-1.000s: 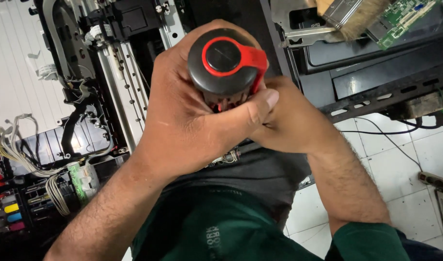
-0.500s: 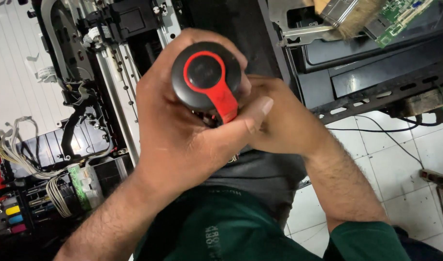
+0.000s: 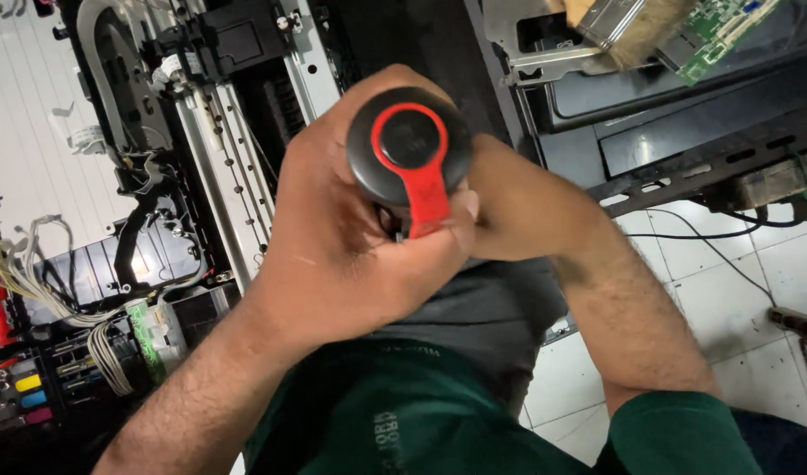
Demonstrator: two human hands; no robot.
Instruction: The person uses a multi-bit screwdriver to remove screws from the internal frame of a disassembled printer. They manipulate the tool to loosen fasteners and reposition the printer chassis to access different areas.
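A screwdriver handle (image 3: 409, 154) with a round black end cap and a red ring and red strip points straight up at the camera. My left hand (image 3: 350, 255) wraps around the handle from the left, thumb pressed against the red strip. My right hand (image 3: 518, 207) sits just behind and to the right of the handle, its fingers hidden behind my left hand. The screwdriver's shaft and tip are hidden below both hands. A dark grey part (image 3: 474, 317) lies under my hands.
An opened printer chassis (image 3: 219, 158) with metal rails and wire bundles lies at the left, with coloured ink tanks (image 3: 25, 396) at the lower left. A black frame (image 3: 685, 132) and a green circuit board (image 3: 720, 31) are at the upper right. White floor tiles (image 3: 737, 290) show at the right.
The handle has turned in my grip: the red strip swung from pointing right to pointing down toward me. Both hands stayed around it and shifted slightly left.
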